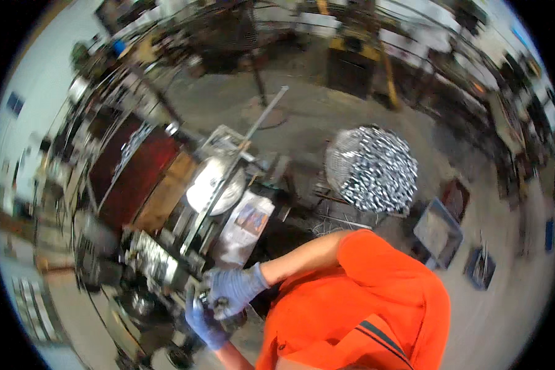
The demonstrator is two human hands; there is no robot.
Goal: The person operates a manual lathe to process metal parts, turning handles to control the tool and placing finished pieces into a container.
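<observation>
While the workshop machine (157, 259) filled the near left, an orange shirt (382, 290) took up the lower middle, its wearer's arms both reaching toward the machine's near edge. Round mesh basket (339, 161), heaped with shiny metal pieces (382, 166), stood well apart, to the upper right. Red-floored tray (132, 169) lay beyond the machine, some bright bits in it. Long metal bar (263, 120) slanted above a white round plate (203, 185), printed sheet (243, 228) just beside.

Right hand (239, 290), in a grey-blue glove, had its fingers bent inward; left hand (205, 327), bluish glove, reached from the lower edge, fingers raised close to the right's. Small metal part (204, 298) seemed to sit between the two, near the machine. Step in hand, as I judged it: close two-handed handling of that part. Next move probably called for a steady hold and a careful check of how the part was turned.

Room's outer edges bent away and were lost in black. Machine's near end was muddled by blur and glare. Left forearm was mostly cut off below; gloves partly hid each other. Could not tell whether either hand was closed on the part, or whether it was loose. Its shape: too small and smeared to make out.
</observation>
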